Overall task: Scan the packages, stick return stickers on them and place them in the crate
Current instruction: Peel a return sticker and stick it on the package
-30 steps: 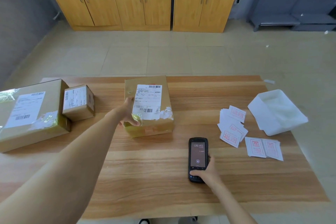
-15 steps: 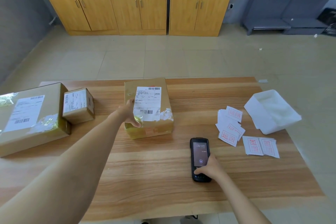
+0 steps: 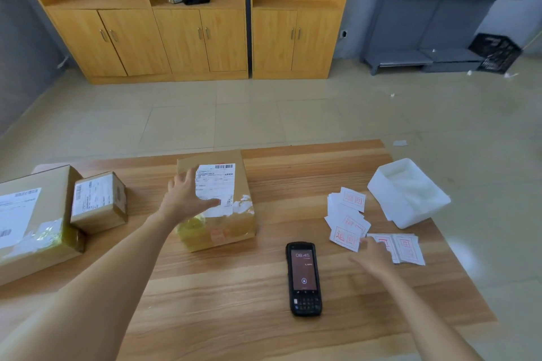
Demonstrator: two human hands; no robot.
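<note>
Rests spread left hand (image 3: 187,199) on package (image 3: 225,226), 11 o'clock of scanner (image 3: 304,278); holds open right hand (image 3: 372,258) at stickers (image 3: 347,227), 2 o'clock.

Bare tabletop (image 3: 220,302) is left between scanner (image 3: 304,278) and middle package (image 3: 228,231); the right side is crowded by stickers (image 3: 347,223) and a white tray (image 3: 387,202).
</note>
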